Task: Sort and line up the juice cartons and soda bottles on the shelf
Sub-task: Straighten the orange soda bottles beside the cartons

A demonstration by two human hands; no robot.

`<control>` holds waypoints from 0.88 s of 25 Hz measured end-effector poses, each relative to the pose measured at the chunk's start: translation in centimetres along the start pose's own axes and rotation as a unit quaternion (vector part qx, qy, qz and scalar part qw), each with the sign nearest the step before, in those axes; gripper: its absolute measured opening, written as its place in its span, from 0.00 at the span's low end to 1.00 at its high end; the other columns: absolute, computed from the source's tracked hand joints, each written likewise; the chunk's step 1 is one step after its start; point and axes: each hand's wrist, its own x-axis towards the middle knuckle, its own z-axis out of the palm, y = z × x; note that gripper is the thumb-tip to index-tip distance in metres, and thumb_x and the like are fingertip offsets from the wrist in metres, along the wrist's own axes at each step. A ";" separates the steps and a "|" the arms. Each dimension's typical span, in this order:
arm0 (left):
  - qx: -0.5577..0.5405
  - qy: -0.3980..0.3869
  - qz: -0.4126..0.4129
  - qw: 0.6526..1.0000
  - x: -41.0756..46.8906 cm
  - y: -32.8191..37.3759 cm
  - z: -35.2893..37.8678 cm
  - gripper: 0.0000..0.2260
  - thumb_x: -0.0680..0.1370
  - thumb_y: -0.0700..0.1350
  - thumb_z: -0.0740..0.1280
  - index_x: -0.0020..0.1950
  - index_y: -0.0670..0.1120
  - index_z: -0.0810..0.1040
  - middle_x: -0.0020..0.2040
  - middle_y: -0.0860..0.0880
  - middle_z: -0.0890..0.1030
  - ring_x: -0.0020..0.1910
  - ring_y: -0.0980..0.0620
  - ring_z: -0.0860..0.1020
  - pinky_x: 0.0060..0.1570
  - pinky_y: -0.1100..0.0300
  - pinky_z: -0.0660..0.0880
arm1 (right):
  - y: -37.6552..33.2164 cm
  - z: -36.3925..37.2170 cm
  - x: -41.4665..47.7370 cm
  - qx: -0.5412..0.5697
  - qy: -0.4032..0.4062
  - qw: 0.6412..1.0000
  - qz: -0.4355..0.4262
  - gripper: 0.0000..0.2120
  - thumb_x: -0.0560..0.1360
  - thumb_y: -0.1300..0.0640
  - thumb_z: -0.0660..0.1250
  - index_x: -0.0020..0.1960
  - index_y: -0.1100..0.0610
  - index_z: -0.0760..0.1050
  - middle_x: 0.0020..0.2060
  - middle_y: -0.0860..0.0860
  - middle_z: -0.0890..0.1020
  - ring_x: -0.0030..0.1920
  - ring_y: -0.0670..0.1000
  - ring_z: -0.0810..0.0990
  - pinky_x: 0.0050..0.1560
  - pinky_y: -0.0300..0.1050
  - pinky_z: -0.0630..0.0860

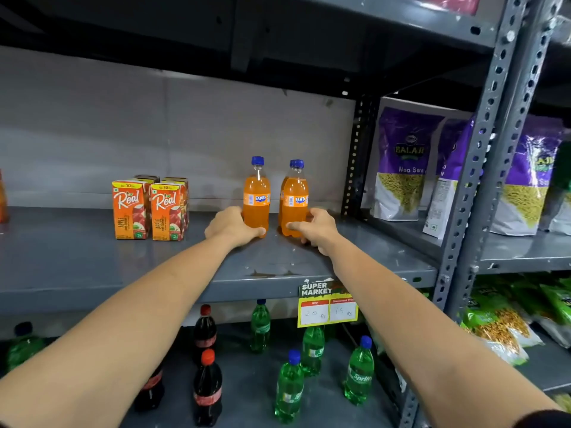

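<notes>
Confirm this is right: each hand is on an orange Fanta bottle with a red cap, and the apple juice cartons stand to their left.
Wrong in one detail: the caps are blue, not red, as the head view shows. The left hand and right hand are each on an orange Fanta bottle, and the apple juice cartons do stand to their left.

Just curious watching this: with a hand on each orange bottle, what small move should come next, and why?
Probably slide the left Fanta bottle, held by the left hand, toward the right Fanta bottle in the right hand: a gap separates them.
</notes>
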 end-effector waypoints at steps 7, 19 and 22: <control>0.008 0.002 -0.007 1.000 0.6 1.2 1.1 0.26 0.68 0.62 0.72 0.59 0.47 0.75 0.57 0.46 0.81 0.57 0.45 0.78 0.47 0.52 0.74 | 0.2 0.1 0.4 0.005 -0.008 1.000 0.003 0.23 0.73 0.52 0.71 0.64 0.56 0.69 0.50 0.53 0.77 0.31 0.47 0.75 0.30 0.38 0.69; 0.023 0.009 -0.015 1.000 -0.2 0.9 0.7 0.30 0.69 0.63 0.70 0.64 0.47 0.73 0.62 0.45 0.79 0.61 0.44 0.76 0.51 0.49 0.74 | 0.2 0.3 0.5 -0.013 -0.009 1.000 0.005 0.24 0.73 0.50 0.70 0.65 0.56 0.67 0.49 0.52 0.75 0.33 0.47 0.75 0.37 0.40 0.73; -0.011 0.016 -0.021 1.000 -1.3 0.4 0.3 0.34 0.67 0.62 0.73 0.67 0.44 0.70 0.65 0.43 0.76 0.64 0.43 0.74 0.56 0.49 0.74 | 0.1 0.2 -0.1 -0.004 0.003 1.000 -0.005 0.27 0.71 0.48 0.72 0.64 0.56 0.67 0.50 0.51 0.75 0.36 0.48 0.77 0.36 0.40 0.73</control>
